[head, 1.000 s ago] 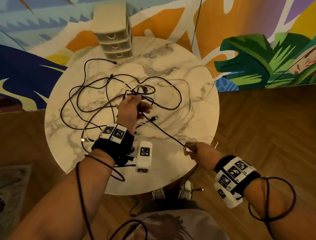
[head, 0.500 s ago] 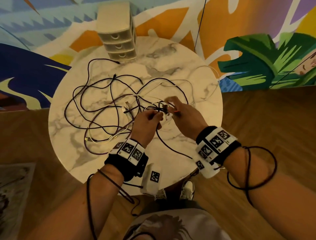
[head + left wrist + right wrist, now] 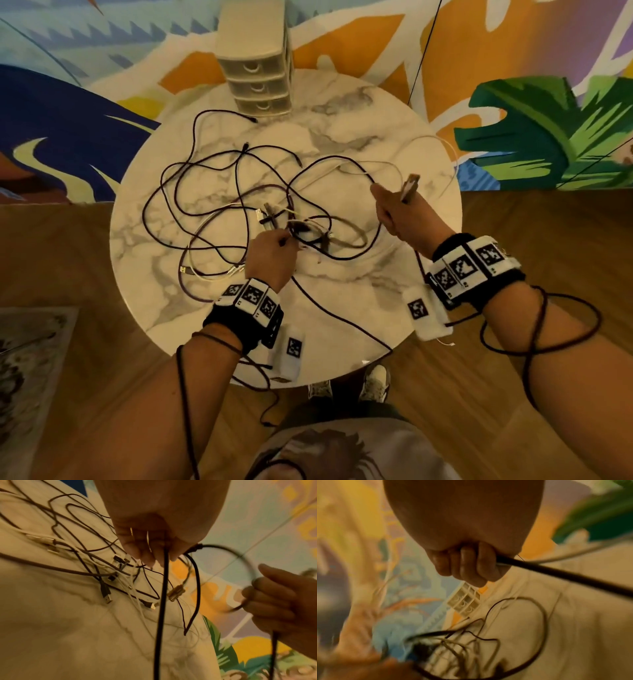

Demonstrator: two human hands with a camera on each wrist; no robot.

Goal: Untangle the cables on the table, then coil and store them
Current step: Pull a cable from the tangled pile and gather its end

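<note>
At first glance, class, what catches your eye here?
The tangle of dark and white cables sprawled across the round marble table. The left hand pinches a dark cable at the knot; the right hand grips another, raised over the table's right side. A small drawer unit stands at the far edge.

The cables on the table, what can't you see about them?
- Head view: which cable is which in the tangle; they cross too much.
- Right wrist view: the plug in the right hand, hidden by curled fingers; the pile is blurred.
- Left wrist view: the black cable in the left hand leaves the bottom edge.
</note>
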